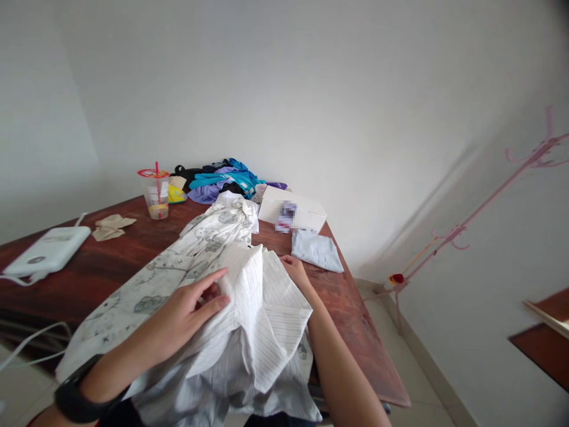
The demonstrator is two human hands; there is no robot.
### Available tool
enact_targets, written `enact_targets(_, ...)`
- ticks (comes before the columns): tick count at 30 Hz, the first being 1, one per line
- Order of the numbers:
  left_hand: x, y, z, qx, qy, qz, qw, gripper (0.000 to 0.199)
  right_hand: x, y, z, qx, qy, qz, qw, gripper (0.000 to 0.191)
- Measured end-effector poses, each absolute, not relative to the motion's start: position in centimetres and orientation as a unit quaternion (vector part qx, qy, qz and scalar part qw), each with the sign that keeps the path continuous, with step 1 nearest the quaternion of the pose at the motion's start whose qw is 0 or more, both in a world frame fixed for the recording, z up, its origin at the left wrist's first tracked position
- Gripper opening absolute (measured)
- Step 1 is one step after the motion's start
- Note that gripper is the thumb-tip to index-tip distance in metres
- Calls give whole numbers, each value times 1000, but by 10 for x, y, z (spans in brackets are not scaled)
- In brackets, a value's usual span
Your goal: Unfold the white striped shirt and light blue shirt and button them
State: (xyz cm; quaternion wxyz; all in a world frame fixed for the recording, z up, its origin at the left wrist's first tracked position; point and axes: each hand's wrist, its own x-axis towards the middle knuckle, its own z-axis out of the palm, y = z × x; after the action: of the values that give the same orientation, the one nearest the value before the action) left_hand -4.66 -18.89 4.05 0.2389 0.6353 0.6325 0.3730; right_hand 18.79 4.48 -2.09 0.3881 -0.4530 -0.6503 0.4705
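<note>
A white shirt with thin grey stripes (pixel 275 332) is bunched up in front of me, its lower part hanging over the table's near edge. My left hand (pixel 200 302) rests against its left side, thumb and forefinger apart, the other fingers curled beneath. On the far right side of the shirt, my right hand (pixel 294 270) has its fingers bent together at the cloth; their tips are partly hidden behind it. Beneath the shirt, a white cloth with grey drawings (pixel 155 284) stretches across the table.
Past the right hand lies a folded light-blue cloth (pixel 316 250), near a white box (pixel 306 210). A clothes heap (pixel 226 181) lies against the wall. On the left are a plastic cup with straw (pixel 157 198), a brown napkin (pixel 112 227) and a white corded device (pixel 48 249). A pink rack (pixel 489 196) leans right.
</note>
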Motion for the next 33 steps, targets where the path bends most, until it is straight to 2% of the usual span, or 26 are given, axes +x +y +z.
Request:
enact_targets(6, 3, -180, 27, 719, 579, 307, 232, 84, 183, 32, -10, -429, -650, 517, 355, 38)
enact_targets(11, 37, -164, 12, 780, 553, 251, 153, 61, 185, 10, 11, -311, -602, 654, 337, 61)
enact_targets(14, 48, -160, 8, 798, 548, 225, 108, 48, 188, 5, 16, -322, -608, 655, 312, 55)
enact_targets(16, 50, -160, 9, 799, 545, 231, 104, 48, 189, 8, 14, -357, -637, 620, 287, 52)
enact_targets(20, 35, -161, 17, 772, 533, 291, 188, 61, 187, 18, 6, -383, -657, 580, 293, 41)
enact_targets(24, 0, -150, 33, 662, 559, 431, 252, 55, 186, 14, 15, -336, -617, 618, 354, 40)
enact_targets(27, -18, -139, 43, 549, 576, 544, 267, 74, 189, 2, 27, -277, -580, 657, 394, 43)
enact_targets(29, -18, -137, 48, 521, 553, 558, 334, 84, 193, -4, 31, -238, -563, 673, 417, 45)
enact_targets(33, 7, -148, 50, 533, 455, 472, 534, 74, 197, -7, 24, -178, -565, 694, 409, 44)
